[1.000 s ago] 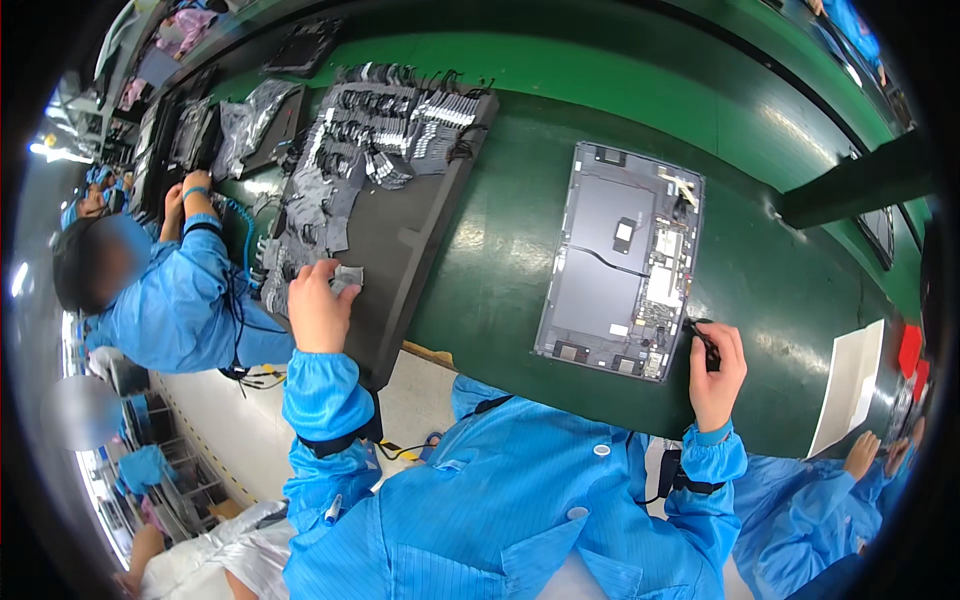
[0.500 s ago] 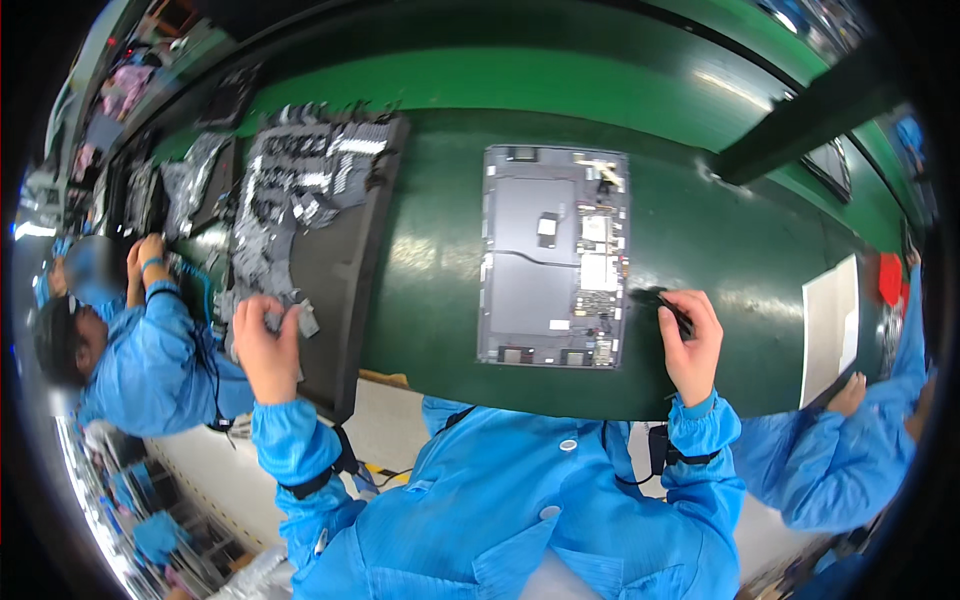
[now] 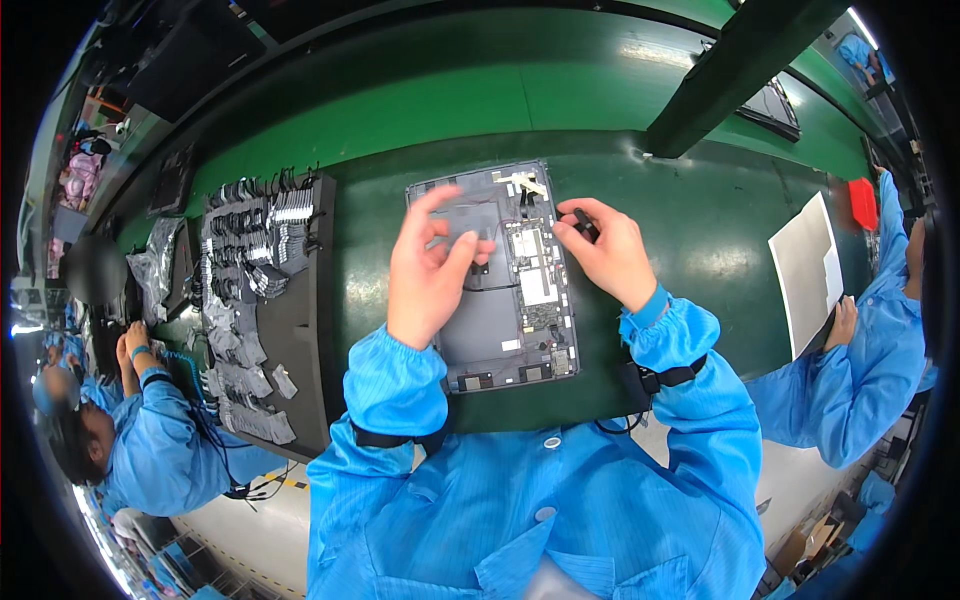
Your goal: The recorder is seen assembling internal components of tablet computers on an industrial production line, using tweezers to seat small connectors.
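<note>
An opened tablet [image 3: 470, 335] lies on the green bench in front of me, its dark grey inside, circuit board and white labels facing up. Over its upper left half hovers my left hand [image 3: 430, 265], fingers apart, the index finger raised and blurred; I can make out nothing held in it. A dark part of the tablet's inside shows just below its fingertips. At the tablet's right edge, my right hand [image 3: 610, 250] is closed on a slim black tool [image 3: 586, 226], mostly hidden by the fingers, so its exact kind is unclear.
Left of the tablet stands a dark tray [image 3: 290, 345] with rows of small grey parts. A black post [image 3: 720, 85] rises at the back right. Near a white sheet [image 3: 808, 275] and a red box [image 3: 862, 204] sits one co-worker; another works at the far left.
My left hand has moved right, from the tray of grey parts to over the tablet. My right hand has come up beside the board with the black tool. My view has shifted.
</note>
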A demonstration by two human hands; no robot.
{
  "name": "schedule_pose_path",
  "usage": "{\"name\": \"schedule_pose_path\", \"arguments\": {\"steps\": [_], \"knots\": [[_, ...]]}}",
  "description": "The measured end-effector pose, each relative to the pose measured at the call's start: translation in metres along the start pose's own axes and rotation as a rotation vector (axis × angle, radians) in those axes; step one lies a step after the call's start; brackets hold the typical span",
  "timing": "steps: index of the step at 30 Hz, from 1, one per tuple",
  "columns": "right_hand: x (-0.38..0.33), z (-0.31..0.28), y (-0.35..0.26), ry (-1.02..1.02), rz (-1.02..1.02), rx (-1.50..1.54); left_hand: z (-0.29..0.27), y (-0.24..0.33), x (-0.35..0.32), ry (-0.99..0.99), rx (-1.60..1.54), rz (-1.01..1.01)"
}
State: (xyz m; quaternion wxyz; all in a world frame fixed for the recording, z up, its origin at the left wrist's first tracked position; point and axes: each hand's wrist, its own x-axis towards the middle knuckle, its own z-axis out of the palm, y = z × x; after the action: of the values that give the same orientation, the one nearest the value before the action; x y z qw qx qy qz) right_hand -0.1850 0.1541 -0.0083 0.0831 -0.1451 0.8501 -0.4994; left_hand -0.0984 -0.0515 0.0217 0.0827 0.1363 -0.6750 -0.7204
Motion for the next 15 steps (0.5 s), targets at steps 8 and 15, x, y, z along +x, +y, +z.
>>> {"name": "schedule_pose_path", "arguments": {"steps": [8, 15], "knots": [[0.011, 0.015, 0.001, 0.055, -0.093, -0.073, 0.023, 0.002, 0.049, -0.138, 0.226, -0.125], [0.006, -0.007, 0.010, 0.032, 0.074, 0.240, 0.032, -0.020, 0.064, -0.059, 0.560, 0.318]]}}
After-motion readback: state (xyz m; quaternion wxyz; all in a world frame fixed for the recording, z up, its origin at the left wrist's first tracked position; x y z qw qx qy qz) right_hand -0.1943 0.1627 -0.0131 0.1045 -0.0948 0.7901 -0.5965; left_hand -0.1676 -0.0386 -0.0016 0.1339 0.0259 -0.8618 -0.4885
